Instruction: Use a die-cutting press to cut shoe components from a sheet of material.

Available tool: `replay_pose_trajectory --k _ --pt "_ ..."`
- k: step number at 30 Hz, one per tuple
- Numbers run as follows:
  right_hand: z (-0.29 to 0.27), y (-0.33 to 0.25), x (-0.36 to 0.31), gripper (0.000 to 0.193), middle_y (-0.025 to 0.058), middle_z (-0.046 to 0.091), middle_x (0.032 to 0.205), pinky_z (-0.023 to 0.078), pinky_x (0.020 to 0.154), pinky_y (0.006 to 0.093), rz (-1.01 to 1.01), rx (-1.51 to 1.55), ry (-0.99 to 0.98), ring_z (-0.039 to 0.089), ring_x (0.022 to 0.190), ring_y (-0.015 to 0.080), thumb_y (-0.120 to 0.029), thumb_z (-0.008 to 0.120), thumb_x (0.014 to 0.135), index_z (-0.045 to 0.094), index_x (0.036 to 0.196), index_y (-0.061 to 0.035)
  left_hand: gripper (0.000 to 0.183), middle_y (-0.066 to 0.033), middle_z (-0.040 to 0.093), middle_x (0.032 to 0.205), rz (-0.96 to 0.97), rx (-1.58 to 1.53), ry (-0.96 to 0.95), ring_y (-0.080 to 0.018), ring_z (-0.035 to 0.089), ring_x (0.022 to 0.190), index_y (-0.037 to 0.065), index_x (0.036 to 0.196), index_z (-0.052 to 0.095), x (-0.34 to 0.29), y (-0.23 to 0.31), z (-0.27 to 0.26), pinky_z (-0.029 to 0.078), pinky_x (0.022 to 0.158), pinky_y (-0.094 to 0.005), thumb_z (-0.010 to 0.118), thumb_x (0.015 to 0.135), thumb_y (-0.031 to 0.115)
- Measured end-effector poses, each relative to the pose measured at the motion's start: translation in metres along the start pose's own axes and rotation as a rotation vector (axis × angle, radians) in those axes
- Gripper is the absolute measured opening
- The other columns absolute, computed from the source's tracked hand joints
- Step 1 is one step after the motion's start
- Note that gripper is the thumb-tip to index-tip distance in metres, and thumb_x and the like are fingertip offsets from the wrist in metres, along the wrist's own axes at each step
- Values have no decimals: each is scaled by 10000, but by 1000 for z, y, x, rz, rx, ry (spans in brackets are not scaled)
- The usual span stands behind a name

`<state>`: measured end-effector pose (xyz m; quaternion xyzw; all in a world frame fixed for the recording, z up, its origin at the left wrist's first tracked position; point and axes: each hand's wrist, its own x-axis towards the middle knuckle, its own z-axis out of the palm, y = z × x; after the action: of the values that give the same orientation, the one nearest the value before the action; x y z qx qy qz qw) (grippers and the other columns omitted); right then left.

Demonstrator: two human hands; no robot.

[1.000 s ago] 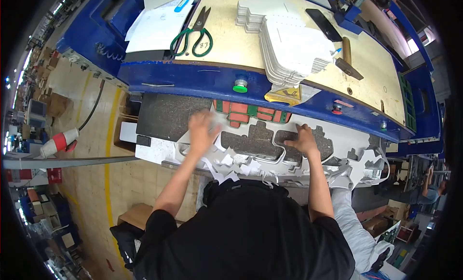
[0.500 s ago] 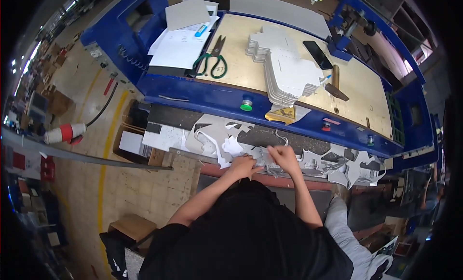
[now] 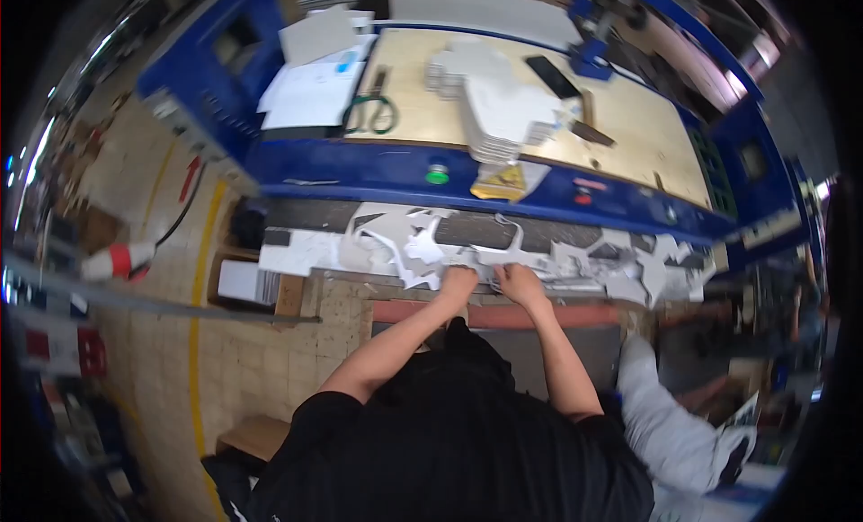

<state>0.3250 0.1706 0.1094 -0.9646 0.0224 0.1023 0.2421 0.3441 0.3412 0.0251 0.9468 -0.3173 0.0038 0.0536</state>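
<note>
My left hand [image 3: 459,284] and my right hand [image 3: 520,284] are side by side at the near edge of a low ledge, a short gap between them. Both have curled, closed fingers against the grey-white card scraps [image 3: 422,245] heaped there. What is pinched in either hand is hidden by the knuckles and blurred. A thin curved strip of scrap [image 3: 511,230] rises just beyond my hands. More jagged offcuts [image 3: 661,266] lie to the right along the ledge.
Above the ledge, a blue machine's wooden bed [image 3: 422,55] bears a stack of cut white card [image 3: 503,113], green-handled scissors [image 3: 370,113], a black phone [image 3: 552,76], a hammer [image 3: 591,131] and papers [image 3: 315,91]. A metal bar [image 3: 225,311] reaches in from the left, above a carton [image 3: 288,297].
My right hand has come down and toward the left hand, from raised above the scraps to their near edge. The left hand's fingers have curled in. The view has shifted slightly.
</note>
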Motion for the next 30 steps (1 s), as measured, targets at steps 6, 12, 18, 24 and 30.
replay_pose_trajectory --k 6,12,18,24,30 --pt "0 -17 -5 521 293 663 919 510 817 463 -92 -199 -133 655 896 430 -439 578 865 695 889 68 135 -110 708 820 -88 -75 -22 -272 691 768 81 806 743 4 7 5 554 653 -428 630 749 128" --pt "6 -28 -7 409 292 667 896 510 812 453 -138 -247 -236 661 900 424 -345 608 847 696 931 46 162 -8 724 855 -115 43 12 -197 693 830 145 866 764 -3 9 7 516 633 -357 615 823 191" --pt "10 -28 -14 371 272 677 840 520 778 437 -75 -247 -271 681 850 403 -315 606 845 689 952 31 155 -1 706 803 -130 11 39 -191 688 790 130 838 751 -14 14 12 512 580 -348 604 824 177" --pt "25 -20 -37 407 274 676 859 508 802 445 -91 -319 -440 675 888 395 -365 606 837 694 965 10 149 22 695 764 -160 24 -92 -177 672 712 137 833 761 -49 40 28 480 516 -363 620 808 179" --pt "7 -22 -24 608 209 685 830 499 750 440 -173 -363 -951 667 808 350 -599 492 916 703 899 -29 507 -134 707 810 237 -750 -667 -264 679 779 20 847 735 -73 -15 -12 529 709 -391 821 643 476"
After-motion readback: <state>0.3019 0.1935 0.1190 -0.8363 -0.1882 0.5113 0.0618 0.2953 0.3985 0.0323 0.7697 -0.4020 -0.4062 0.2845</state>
